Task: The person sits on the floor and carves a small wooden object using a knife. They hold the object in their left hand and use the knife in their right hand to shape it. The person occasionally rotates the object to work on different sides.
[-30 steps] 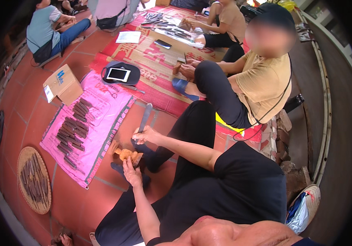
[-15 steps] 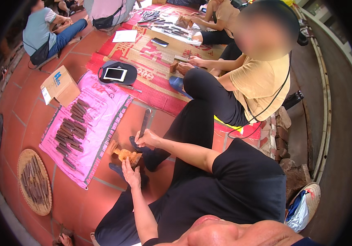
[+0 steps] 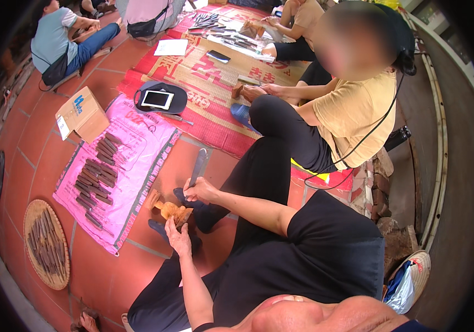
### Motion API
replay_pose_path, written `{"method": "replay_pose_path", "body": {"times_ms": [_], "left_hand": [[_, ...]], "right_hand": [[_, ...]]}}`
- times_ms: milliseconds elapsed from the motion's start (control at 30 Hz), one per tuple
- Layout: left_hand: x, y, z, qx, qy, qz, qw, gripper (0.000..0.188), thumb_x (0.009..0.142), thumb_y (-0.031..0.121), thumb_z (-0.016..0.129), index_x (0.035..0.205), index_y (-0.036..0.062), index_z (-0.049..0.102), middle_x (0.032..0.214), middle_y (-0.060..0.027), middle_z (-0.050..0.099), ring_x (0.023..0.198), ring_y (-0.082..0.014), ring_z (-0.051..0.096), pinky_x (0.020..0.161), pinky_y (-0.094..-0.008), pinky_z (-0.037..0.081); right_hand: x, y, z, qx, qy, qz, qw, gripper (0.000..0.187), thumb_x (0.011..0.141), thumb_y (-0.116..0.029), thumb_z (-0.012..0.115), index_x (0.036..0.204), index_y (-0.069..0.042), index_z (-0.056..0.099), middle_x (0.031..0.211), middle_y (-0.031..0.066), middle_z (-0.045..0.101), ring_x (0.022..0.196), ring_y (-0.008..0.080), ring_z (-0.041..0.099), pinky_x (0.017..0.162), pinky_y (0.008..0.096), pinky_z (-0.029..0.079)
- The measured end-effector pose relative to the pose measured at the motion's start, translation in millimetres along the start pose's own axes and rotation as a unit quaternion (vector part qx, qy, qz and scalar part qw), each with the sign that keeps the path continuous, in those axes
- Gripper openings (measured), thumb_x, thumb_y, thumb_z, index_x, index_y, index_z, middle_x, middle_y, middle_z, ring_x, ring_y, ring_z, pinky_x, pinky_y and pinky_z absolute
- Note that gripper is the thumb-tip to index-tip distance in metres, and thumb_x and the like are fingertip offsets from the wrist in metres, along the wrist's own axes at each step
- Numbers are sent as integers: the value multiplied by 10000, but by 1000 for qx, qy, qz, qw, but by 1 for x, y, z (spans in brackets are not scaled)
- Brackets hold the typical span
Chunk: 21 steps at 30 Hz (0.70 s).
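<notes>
A carved block of orange-yellow wood (image 3: 175,210) lies between my feet, low over the tiles. My left hand (image 3: 178,239) rests on its near side, the fingers laid along the wood and bracing it. My right hand (image 3: 201,191), just beyond the wood, is closed round the lower end of a long, dark, paddle-like stick (image 3: 198,164) that points up and away. Whether a smaller tool sits under either hand's fingers I cannot make out. My dark-socked feet (image 3: 206,217) flank the wood.
Left of me, a pink cloth (image 3: 132,182) bears rows of brown-handled tools (image 3: 94,180). More lie in a round woven tray (image 3: 29,229). A cardboard box (image 3: 86,115) and a cap with a white phone (image 3: 158,99) stand farther off. A co-worker in a tan shirt (image 3: 353,110) sits close at right.
My right hand has shifted slightly and the stick's face has turned a little. My left hand stays on the wood. The co-worker's head and hands have moved slightly.
</notes>
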<state>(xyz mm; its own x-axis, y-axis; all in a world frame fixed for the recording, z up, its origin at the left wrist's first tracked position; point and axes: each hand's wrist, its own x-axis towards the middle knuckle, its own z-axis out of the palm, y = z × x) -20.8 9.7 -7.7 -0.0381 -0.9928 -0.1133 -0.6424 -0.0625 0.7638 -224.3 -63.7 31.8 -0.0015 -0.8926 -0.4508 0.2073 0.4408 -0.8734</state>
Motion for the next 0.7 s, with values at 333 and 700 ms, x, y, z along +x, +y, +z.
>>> {"method": "replay_pose_path", "body": {"times_ms": [333, 700], "left_hand": [[0, 0, -1, -5, 8, -5, 1000, 569, 758, 108, 717, 1286, 82, 506, 1305, -121, 490, 1214, -314, 475, 1009, -392, 395], [-1, -1, 1, -23, 13, -1, 1000, 555, 755, 109, 713, 1274, 79, 517, 1296, -120, 494, 1204, -304, 487, 1013, -376, 393]], "right_hand": [[13, 10, 1, -58, 1, -59, 997, 65, 738, -18, 674, 782, -34, 629, 701, 57, 633, 617, 120, 610, 540, 244, 501], [11, 17, 6, -11, 45, -44, 998, 55, 751, -20, 679, 781, -27, 634, 665, 53, 636, 566, 121, 614, 515, 234, 498]]}}
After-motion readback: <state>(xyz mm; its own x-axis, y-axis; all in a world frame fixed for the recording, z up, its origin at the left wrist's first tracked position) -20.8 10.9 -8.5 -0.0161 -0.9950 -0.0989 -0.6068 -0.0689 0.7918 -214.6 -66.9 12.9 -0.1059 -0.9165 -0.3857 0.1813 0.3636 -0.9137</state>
